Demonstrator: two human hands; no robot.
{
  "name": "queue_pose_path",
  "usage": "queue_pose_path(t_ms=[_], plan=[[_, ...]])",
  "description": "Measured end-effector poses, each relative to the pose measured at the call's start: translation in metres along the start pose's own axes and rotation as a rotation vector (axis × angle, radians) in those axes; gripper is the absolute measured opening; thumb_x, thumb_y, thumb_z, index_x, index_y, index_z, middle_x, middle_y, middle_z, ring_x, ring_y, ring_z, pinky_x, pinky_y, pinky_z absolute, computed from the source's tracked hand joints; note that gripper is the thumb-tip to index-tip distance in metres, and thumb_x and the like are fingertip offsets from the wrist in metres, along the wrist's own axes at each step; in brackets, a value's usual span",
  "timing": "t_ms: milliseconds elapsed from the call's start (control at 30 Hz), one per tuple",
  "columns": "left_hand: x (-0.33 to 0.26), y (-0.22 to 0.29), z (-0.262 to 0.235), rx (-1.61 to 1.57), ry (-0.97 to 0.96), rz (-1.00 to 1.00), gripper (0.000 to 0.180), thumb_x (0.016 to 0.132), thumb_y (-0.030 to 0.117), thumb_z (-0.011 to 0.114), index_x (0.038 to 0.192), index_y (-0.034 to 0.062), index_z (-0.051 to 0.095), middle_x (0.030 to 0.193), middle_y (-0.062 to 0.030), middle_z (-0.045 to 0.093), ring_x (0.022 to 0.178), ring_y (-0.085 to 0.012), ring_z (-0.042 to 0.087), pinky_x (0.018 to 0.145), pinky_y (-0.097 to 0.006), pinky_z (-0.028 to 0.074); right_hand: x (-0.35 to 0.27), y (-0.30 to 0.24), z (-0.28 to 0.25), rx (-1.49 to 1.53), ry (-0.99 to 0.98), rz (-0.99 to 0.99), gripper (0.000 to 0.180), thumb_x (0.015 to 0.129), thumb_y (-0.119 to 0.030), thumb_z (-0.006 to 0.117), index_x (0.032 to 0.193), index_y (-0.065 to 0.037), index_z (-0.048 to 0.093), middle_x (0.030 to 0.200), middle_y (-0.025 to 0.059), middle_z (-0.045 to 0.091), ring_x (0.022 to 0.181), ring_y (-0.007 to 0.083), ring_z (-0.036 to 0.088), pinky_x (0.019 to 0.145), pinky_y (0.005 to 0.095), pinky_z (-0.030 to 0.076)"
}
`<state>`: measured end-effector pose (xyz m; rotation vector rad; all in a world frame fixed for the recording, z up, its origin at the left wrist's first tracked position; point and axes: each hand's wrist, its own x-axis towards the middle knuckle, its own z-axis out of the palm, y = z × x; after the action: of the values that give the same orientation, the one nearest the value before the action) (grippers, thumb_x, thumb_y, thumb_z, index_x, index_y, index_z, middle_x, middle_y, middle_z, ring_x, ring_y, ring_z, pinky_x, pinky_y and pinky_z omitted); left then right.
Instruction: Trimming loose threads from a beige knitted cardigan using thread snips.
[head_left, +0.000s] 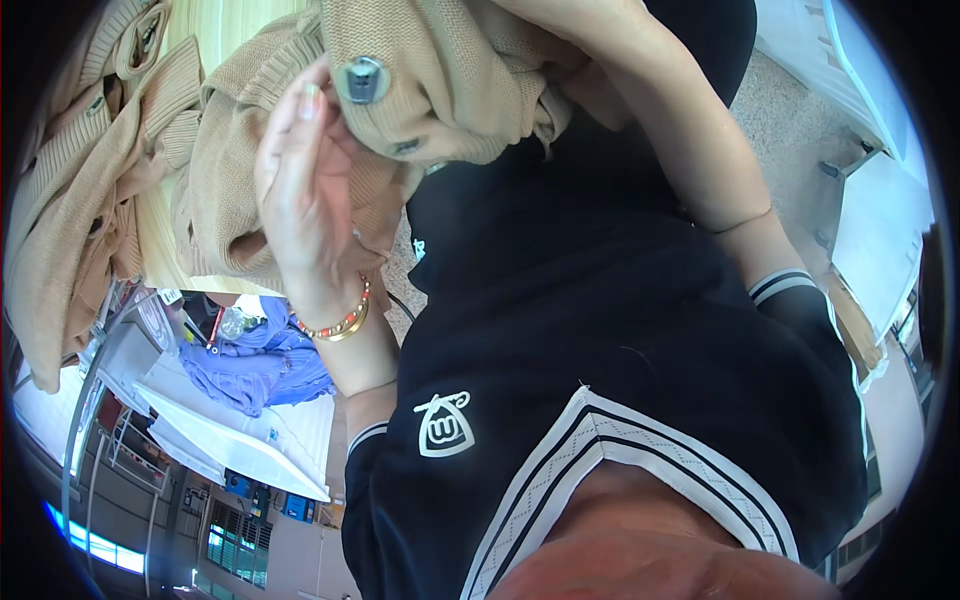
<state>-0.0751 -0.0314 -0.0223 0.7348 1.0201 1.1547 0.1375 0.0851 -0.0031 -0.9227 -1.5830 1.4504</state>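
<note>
A beige knit cardigan [430, 90] is bunched up in front of me. A large dark round button [362, 80] shows on its near fold, and the knit hangs over toward my lap. My left hand [305, 180], with bracelets at the wrist, lies along the cardigan's left side. Its fingers are stretched out beside the button, palm turned inward against the knit; I see no pinch on it. My right forearm reaches up across the cardigan's right side. The right hand itself lies beyond the top edge of the picture.
More beige knit garments with dark buttons [95, 225] lie to the left on a pale wooden tabletop [155, 235]. Below it, blue-purple cloth [265, 365] rests in a white trough [235, 440]. White panels on casters [880, 235] stand on the speckled floor at right.
</note>
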Motion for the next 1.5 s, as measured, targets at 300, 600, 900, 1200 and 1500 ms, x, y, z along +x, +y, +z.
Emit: queue_pose_path(t_ms=[300,600,900,1200,1500], plan=[[-0.017,0.034,0.043,0.023,-0.081,0.231,0.065,0.088,-0.013,0.06,0.148,-0.01,0.035,0.137,-0.0219,0.052,0.126,-0.0226,0.055,0.105,-0.036,0.05,0.002,0.004,-0.002,-0.012,0.093,0.006,0.029,0.097,-0.023,0.07,0.085,0.004,0.066,0.071,-0.0039,0.057,0.066,0.0053,0.05,0.054,0.0255,0.041],[-0.006,-0.005,0.032,0.525,0.28,0.357,0.043,0.084,-0.009,0.077,0.122,-0.0053,0.058,0.116,-0.0103,0.064,0.106,-0.0145,0.063,0.099,-0.027,0.05,-0.002,0.022,0.001,-0.123,0.147,-0.042,0.025,0.097,-0.019,0.069,0.092,0.005,0.065,0.077,-0.0024,0.057,0.071,0.0065,0.051,0.058,0.0253,0.041],[0.001,-0.016,0.013,1.027,0.391,0.508,0.022,0.085,0.003,0.08,0.106,0.0026,0.075,0.095,-0.0065,0.07,0.084,-0.0142,0.065,0.076,-0.028,0.053,-0.002,0.025,0.0,-0.201,0.158,-0.121,0.024,0.097,-0.019,0.069,0.09,0.004,0.066,0.072,-0.0009,0.056,0.069,0.0069,0.049,0.058,0.0266,0.04],[0.006,-0.006,0.008,1.257,0.311,0.738,0.01,0.087,0.002,0.078,0.097,0.0023,0.076,0.088,-0.0065,0.066,0.072,-0.0135,0.062,0.063,-0.024,0.049,-0.004,0.005,-0.01,-0.083,0.044,0.077,0.028,0.098,-0.022,0.066,0.09,0.004,0.065,0.068,0.0011,0.052,0.066,0.0074,0.047,0.056,0.0294,0.039],[0.003,-0.012,0.011,0.4,0.148,0.445,0.01,0.1,0.002,0.064,0.109,-0.001,0.065,0.113,-0.0081,0.063,0.099,-0.0112,0.059,0.088,-0.026,0.048,-0.024,-0.005,0.0,-0.371,0.147,-0.012,0.038,0.095,-0.025,0.07,0.118,0.004,0.063,0.081,0.0112,0.066,0.07,0.0163,0.061,0.064,0.0317,0.049]])
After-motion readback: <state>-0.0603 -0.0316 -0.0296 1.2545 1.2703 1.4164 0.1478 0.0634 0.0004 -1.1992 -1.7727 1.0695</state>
